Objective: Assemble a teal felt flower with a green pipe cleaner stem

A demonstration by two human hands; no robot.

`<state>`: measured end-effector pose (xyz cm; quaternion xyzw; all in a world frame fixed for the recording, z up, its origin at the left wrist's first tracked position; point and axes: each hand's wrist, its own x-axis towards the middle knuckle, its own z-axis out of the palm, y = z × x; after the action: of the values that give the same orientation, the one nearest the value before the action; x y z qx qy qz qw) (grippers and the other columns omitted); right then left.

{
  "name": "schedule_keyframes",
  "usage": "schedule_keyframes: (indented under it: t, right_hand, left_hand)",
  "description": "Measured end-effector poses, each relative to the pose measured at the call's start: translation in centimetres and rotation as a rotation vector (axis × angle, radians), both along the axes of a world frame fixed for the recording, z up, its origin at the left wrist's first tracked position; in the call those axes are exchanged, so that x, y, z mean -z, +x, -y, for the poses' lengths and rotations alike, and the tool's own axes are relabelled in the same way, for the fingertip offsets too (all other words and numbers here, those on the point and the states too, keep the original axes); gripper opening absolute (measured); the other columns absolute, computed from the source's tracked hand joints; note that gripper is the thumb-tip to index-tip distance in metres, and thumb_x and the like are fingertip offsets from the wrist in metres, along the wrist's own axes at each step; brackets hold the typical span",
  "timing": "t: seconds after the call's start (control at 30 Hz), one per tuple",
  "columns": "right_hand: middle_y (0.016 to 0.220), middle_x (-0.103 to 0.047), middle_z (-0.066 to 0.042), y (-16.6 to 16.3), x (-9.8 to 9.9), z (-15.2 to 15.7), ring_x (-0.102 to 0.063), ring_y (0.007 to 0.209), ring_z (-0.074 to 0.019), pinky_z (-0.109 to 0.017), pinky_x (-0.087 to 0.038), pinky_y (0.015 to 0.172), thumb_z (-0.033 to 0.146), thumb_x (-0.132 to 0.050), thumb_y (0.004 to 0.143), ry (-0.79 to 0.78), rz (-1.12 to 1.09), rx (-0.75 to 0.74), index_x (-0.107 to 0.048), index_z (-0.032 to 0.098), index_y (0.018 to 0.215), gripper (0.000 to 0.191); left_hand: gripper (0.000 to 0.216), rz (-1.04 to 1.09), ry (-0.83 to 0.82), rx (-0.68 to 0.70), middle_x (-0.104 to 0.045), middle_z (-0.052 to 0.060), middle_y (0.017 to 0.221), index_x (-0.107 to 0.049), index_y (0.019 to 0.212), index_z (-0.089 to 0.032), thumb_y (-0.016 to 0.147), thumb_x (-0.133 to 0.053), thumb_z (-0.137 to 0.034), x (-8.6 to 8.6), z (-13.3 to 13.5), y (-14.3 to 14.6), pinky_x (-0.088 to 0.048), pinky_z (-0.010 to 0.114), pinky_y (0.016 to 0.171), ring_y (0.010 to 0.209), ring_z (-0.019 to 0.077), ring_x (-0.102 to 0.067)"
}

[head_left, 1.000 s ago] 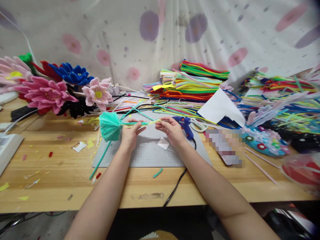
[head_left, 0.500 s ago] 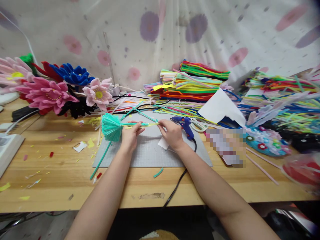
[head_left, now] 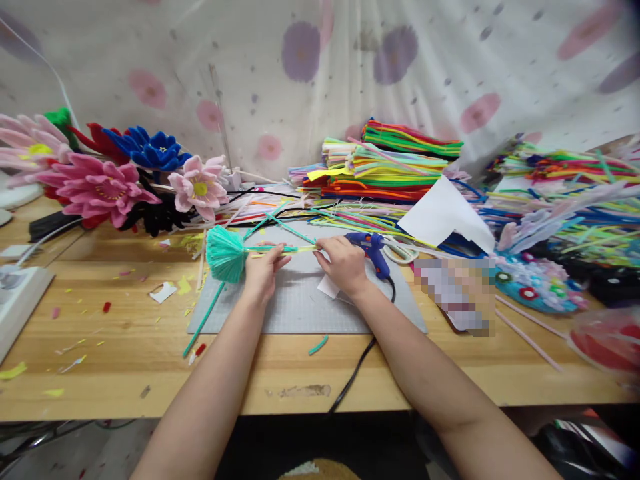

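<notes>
A turquoise pipe-cleaner flower head [head_left: 225, 255] lies sideways at the left end of a thin stem [head_left: 301, 249], which looks yellow and turquoise. My left hand [head_left: 262, 268] is closed around the stem just right of the flower head. Farther along, my right hand [head_left: 342, 261] pinches the stem's right end between thumb and fingers. Both hands are over a grey cutting mat [head_left: 295, 313]. Loose turquoise pipe cleaners [head_left: 204, 319] lie beneath and behind the flower head. A blue glue gun [head_left: 371, 251] rests just right of my right hand.
Stacked coloured pipe cleaners [head_left: 390, 167] lie at the back, with white paper [head_left: 447, 217] in front. Finished fuzzy flowers [head_left: 103, 190] stand at the left, near a white power strip [head_left: 23, 303]. A black cord [head_left: 353, 377] runs off the front edge. Scraps dot the wooden table [head_left: 125, 360].
The view has shifted slightly, moving everything a little to the right. Both hands keep their hold on the stem, and the flower head appears slightly turned.
</notes>
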<state>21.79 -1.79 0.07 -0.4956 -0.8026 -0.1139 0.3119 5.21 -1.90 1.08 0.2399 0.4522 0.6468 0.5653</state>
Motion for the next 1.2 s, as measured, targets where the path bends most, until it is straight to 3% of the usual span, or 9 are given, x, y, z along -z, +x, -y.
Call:
schedule_keyframes:
  t: [0.3,0.5,0.67,0.87,1.07,1.2]
  right_hand:
    - [0.075,-0.067,-0.005,-0.1,0.1,-0.1,-0.054,0.078,-0.0163,-0.027,-0.031,0.061,0.025,-0.041,0.087,0.014,0.018,-0.010,-0.063,0.019,0.081,0.023]
    - [0.074,-0.068,-0.004,0.2,0.0,0.0,-0.057,0.075,-0.0149,-0.026,-0.031,0.060,0.028,-0.040,0.088,-0.017,0.022,-0.039,-0.064,0.021,0.080,0.026]
    - [0.075,-0.068,-0.003,0.2,0.0,0.1,-0.058,0.068,-0.0143,-0.025,-0.032,0.057,0.031,-0.049,0.084,-0.186,-0.047,-0.005,-0.065,0.022,0.083,0.019]
    - [0.073,-0.069,0.001,0.6,0.1,-0.2,-0.058,0.063,-0.0113,-0.023,-0.038,0.060,0.026,-0.056,0.077,-0.431,-0.353,-0.018,-0.065,0.023,0.078,0.010]
    - [0.070,-0.068,0.002,0.5,-0.3,0.0,-0.059,0.065,-0.0121,-0.023,-0.039,0.060,0.022,-0.058,0.074,-0.537,-0.434,-0.052,-0.065,0.023,0.073,0.007]
    - [0.070,-0.067,0.001,0.3,-0.6,0.3,-0.058,0.065,-0.0123,-0.024,-0.038,0.061,0.021,-0.057,0.074,-0.551,-0.409,-0.068,-0.065,0.022,0.074,0.007]
  left_hand:
    - [0.025,0.021,0.021,0.002,-0.066,0.000,0.066,-0.052,0.070,-0.014,0.054,-0.071,-0.012,0.0,0.1,0.0,-0.050,0.019,0.055,0.063,0.0126,-0.065]
    - [0.024,0.020,0.037,0.077,-0.066,0.002,0.067,-0.052,0.068,-0.013,0.055,-0.072,-0.013,0.2,-0.2,-0.6,-0.052,0.026,0.069,0.071,0.0143,-0.066]
    - [0.027,0.003,0.066,0.151,-0.066,0.003,0.070,-0.053,0.072,-0.013,0.055,-0.073,-0.017,0.4,-0.4,-1.4,-0.051,0.032,0.074,0.071,0.0153,-0.065]
    - [0.036,-0.080,0.140,0.362,-0.067,0.003,0.081,-0.057,0.081,-0.014,0.051,-0.077,-0.015,-0.1,0.1,-1.7,-0.049,0.036,0.082,0.079,0.0153,-0.064]
    - [0.030,-0.125,0.124,0.272,-0.063,0.000,0.069,-0.058,0.073,-0.011,0.055,-0.076,-0.026,0.4,-0.1,-1.2,-0.051,0.033,0.075,0.065,0.0113,-0.061]
    - [0.031,-0.134,0.084,0.205,-0.060,-0.002,0.065,-0.055,0.074,-0.012,0.053,-0.076,-0.022,0.4,-0.2,-1.2,-0.052,0.033,0.071,0.062,0.0108,-0.060]
